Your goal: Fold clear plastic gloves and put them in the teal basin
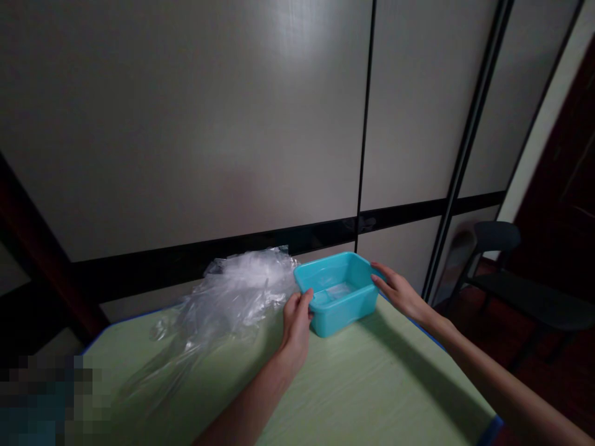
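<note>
A turquoise plastic basin (346, 311), rectangular and open at the top, is at the far side of the green table. Something pale or see-through lies on its floor, too faint to name. My left hand (297, 316) grips the near left corner, thumb over the rim and fingers against the outer wall. At the right end, my right hand (395, 288) rests its stretched fingers and thumb against the rim, apart from each other. Left of the basin lies a loose heap of clear plastic bags (237, 291), close to its left wall.
The green table (353, 384) has a blue edge. Grey sliding wardrobe doors (209, 136) with a black band rise right behind it. A dark chair (525, 291) stands on the floor at the right. The lower left corner is blurred out.
</note>
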Demonstrator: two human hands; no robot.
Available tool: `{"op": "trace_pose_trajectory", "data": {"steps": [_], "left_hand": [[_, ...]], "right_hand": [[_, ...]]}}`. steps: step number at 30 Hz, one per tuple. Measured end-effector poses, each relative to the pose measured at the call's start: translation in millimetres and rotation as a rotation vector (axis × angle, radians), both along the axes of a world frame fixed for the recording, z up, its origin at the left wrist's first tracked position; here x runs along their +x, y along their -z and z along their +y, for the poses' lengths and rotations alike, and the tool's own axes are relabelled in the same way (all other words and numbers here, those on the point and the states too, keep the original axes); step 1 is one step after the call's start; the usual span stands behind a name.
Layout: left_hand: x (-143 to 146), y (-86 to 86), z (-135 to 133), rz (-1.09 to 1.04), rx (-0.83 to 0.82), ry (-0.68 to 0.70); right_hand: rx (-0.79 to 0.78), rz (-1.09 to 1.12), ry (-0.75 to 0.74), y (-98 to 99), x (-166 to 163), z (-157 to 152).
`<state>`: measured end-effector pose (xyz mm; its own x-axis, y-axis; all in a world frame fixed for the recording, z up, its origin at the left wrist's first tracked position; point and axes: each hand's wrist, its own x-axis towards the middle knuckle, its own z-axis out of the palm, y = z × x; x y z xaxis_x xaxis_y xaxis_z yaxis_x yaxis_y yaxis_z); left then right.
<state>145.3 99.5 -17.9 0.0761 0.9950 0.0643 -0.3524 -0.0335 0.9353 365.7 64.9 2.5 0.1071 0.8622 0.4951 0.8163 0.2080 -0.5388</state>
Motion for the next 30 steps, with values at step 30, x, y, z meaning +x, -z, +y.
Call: {"op": "trace_pose_trajectory", "data": {"steps": [30], "left_hand": [[-150, 23.9, -80, 0.033, -0.144, 0.218]], "right_hand": [[-0.083, -0.367, -0.544, -4.8, -234, 75]]}}
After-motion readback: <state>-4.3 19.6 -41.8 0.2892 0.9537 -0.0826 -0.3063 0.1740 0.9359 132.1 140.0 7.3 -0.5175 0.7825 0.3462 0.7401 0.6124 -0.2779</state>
